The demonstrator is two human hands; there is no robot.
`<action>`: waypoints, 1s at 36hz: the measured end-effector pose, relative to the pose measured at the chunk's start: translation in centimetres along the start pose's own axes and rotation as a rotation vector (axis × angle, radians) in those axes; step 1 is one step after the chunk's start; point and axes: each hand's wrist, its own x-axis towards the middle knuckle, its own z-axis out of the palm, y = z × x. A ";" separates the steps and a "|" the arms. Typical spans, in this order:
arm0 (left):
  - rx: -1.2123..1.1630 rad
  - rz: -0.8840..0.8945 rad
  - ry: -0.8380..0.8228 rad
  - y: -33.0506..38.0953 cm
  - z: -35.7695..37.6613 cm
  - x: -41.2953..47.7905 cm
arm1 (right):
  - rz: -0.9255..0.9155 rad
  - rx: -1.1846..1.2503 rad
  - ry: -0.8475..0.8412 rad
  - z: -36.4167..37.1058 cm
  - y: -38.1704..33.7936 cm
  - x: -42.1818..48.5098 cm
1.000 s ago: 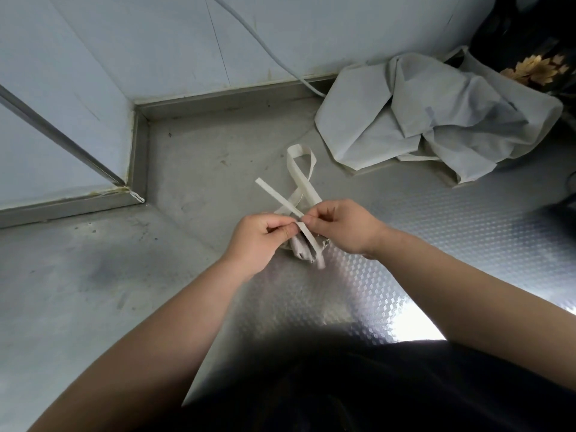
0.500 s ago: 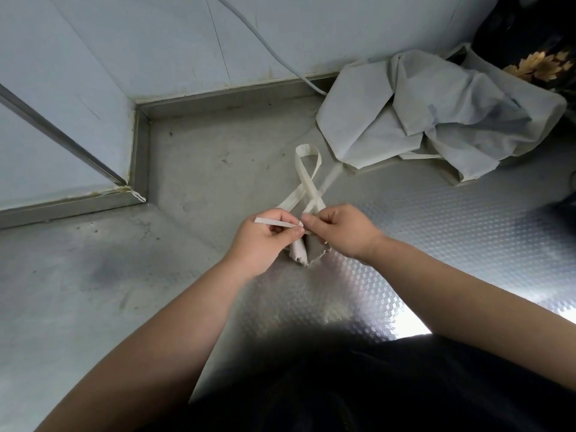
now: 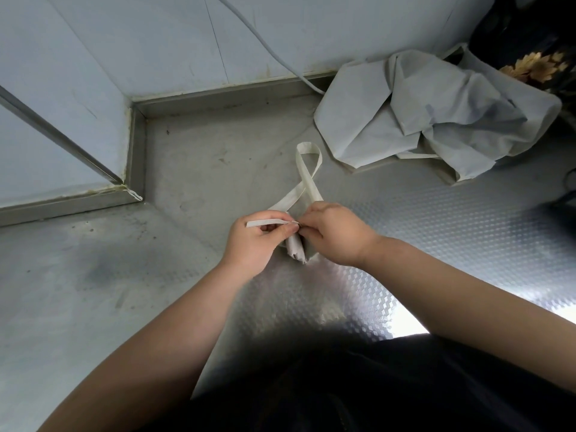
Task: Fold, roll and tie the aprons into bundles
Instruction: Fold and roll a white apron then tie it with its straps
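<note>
Bundle: small rolled grey apron [image 3: 296, 249], lying on the counter near the middle, between and partly under both hands; only its near end shows.
Counter: dull metal [image 3: 202, 151], scuffed on the left, with a diamond pattern on the right.
Left hand: curled [image 3: 252, 244], thumb and forefinger clamped on the strap.
Strap: pale flat strip [image 3: 265, 222]; its free end sticks out leftward over the left knuckles.
Cable: white [image 3: 265, 42], running down the back wall towards the heap.
Loop: strap rising from behind the hands and crossing itself in a ribbon shape [image 3: 307, 169], lying on the counter just behind the bundle.
Right hand: fingers curled [image 3: 336, 235], fingertips pinching the strap right where the left thumb holds it; the two hands touch.
Aprons: loose crumpled grey heap [image 3: 436, 110] at back right, well apart from the bundle.
Leaves: yellow-brown [image 3: 536, 67], top right corner against something dark.
</note>
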 end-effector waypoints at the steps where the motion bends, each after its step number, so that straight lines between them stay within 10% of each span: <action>1: -0.032 -0.007 0.013 0.0 0.1 -0.1 | -0.001 -0.011 0.007 0.0 -0.1 0.0; 11: -0.119 -0.179 0.010 -0.1 0.6 0.3 | 0.252 0.676 -0.075 -0.2 -0.2 -0.5; 24: -0.056 -0.250 -0.037 0.4 0.3 0.6 | -0.250 0.009 0.419 2.0 1.7 -0.4; 36: -0.289 -0.250 0.123 -0.5 1.2 0.1 | 0.219 0.525 0.342 1.4 0.8 -0.9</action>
